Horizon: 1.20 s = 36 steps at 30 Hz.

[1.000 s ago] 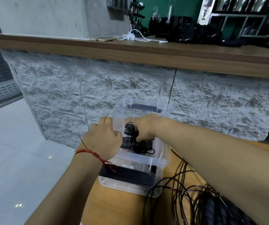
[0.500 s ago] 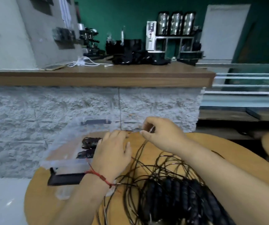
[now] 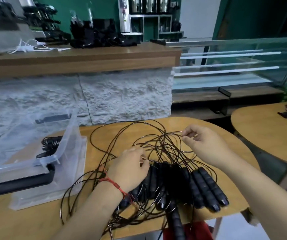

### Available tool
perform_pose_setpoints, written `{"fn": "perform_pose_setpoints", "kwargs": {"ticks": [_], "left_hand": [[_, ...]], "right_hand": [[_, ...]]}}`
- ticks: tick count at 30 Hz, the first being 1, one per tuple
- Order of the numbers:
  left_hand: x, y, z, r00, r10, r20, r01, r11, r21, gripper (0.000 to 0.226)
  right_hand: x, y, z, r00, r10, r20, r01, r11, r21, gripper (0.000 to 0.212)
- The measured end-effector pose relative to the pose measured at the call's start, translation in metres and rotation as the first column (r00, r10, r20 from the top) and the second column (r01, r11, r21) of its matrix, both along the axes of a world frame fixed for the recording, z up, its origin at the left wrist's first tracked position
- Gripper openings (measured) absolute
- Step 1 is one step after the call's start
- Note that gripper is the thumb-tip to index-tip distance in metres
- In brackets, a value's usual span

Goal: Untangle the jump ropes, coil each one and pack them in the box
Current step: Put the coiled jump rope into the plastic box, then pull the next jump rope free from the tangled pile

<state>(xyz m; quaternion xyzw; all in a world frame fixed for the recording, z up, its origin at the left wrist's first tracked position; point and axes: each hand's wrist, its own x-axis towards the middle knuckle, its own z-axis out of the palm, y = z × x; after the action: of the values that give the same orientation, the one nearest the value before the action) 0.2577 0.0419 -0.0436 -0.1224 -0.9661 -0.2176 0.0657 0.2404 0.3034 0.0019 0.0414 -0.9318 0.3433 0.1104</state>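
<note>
Right hand [image 3: 203,144] pinches one thin cord between thumb and fingertips, raised just above the tangle. Left hand [image 3: 130,168] rests on the heap, fingers curled around strands. Tangled jump ropes [image 3: 173,179] lie on the wooden table [image 3: 35,219]; clear box [image 3: 70,129] at left holds one coiled rope [image 3: 51,144].

- The cords [image 3: 139,135] pinched in my right hand [image 3: 206,144] are thin, black and glossy, glinting at the pinch.
- Just below that grip, the handles [image 3: 206,186] look matt black and ribbed. I cannot tell whether they are foam or rubber.
- Under the grip, the table [image 3: 35,220] is smooth, faintly shiny wood.
- Left of the grip, the box [image 3: 70,144] is clear, smooth plastic.
- Beyond the grip, the wall [image 3: 125,99] is rough white stone.
</note>
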Motion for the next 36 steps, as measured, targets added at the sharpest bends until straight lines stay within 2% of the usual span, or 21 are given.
{"fn": "perform_pose_setpoints", "kwargs": {"ticks": [4,6,8,11,14,16,18,20,22,25,27,30,33,34,36], "left_hand": [[0.006,0.025,-0.022,0.988,-0.026,0.153,0.035,0.998,-0.061,0.024],[0.011,0.036,-0.036,0.974,-0.038,0.223,0.057,0.995,-0.079,0.036],[0.018,0.045,-0.052,0.957,-0.051,0.286,0.084,0.991,-0.103,0.058],[0.032,0.066,-0.071,0.949,-0.008,0.315,0.08,0.973,-0.217,0.098],[0.043,0.088,-0.084,0.98,0.081,0.182,-0.009,0.93,-0.367,0.113],[0.048,0.1,-0.094,0.986,0.111,0.123,-0.051,0.91,-0.412,0.11],[0.052,0.105,-0.104,0.99,0.101,0.097,-0.051,0.905,-0.423,0.091],[0.051,0.107,-0.112,0.999,0.03,0.013,-0.022,0.912,-0.409,0.06],[0.046,0.104,-0.109,1.0,0.01,-0.011,-0.013,0.922,-0.386,0.043],[0.033,0.097,-0.097,0.994,0.086,0.064,-0.058,0.934,-0.352,0.04],[0.025,0.096,-0.093,0.992,0.073,0.102,-0.031,0.932,-0.36,0.043],[0.016,0.101,-0.077,0.966,0.026,0.258,0.085,0.907,-0.412,0.036],[-0.007,0.09,-0.051,0.902,-0.001,0.431,0.136,0.95,-0.282,0.024],[-0.017,0.083,-0.035,0.895,-0.005,0.447,0.109,0.972,-0.207,0.018],[-0.051,0.064,0.002,0.928,0.035,0.37,-0.004,0.996,-0.084,0.024]], "right_hand": [[0.012,0.033,-0.043,0.988,-0.08,0.129,0.077,0.997,0.032,0.003],[0.017,0.044,-0.067,0.976,-0.123,0.18,0.121,0.992,0.024,0.003],[0.024,0.052,-0.09,0.953,-0.178,0.245,0.168,0.984,0.058,0.001],[0.036,0.057,-0.124,0.903,-0.255,0.347,0.187,0.958,0.218,0.031],[0.043,0.051,-0.148,0.906,-0.319,0.279,0.21,0.91,0.357,0.051],[0.046,0.047,-0.157,0.92,-0.323,0.222,0.228,0.902,0.365,0.049],[0.051,0.044,-0.163,0.937,-0.301,0.175,0.239,0.922,0.305,0.044],[0.058,0.044,-0.166,0.957,-0.266,0.119,0.249,0.959,0.138,0.038],[0.065,0.044,-0.166,0.969,-0.241,0.056,0.243,0.97,-0.027,0.028],[0.071,0.045,-0.165,0.971,-0.24,0.009,0.238,0.96,-0.15,0.019],[0.072,0.046,-0.165,0.97,-0.241,0.001,0.239,0.959,-0.156,0.019],[0.072,0.045,-0.165,0.968,-0.248,0.023,0.249,0.962,-0.11,0.024],[0.073,0.045,-0.163,0.966,-0.257,0.026,0.258,0.962,-0.089,0.027],[0.073,0.045,-0.161,0.965,-0.26,0.018,0.261,0.961,-0.091,0.028],[0.075,0.044,-0.157,0.961,-0.275,-0.014,0.271,0.955,-0.124,0.034]]}}
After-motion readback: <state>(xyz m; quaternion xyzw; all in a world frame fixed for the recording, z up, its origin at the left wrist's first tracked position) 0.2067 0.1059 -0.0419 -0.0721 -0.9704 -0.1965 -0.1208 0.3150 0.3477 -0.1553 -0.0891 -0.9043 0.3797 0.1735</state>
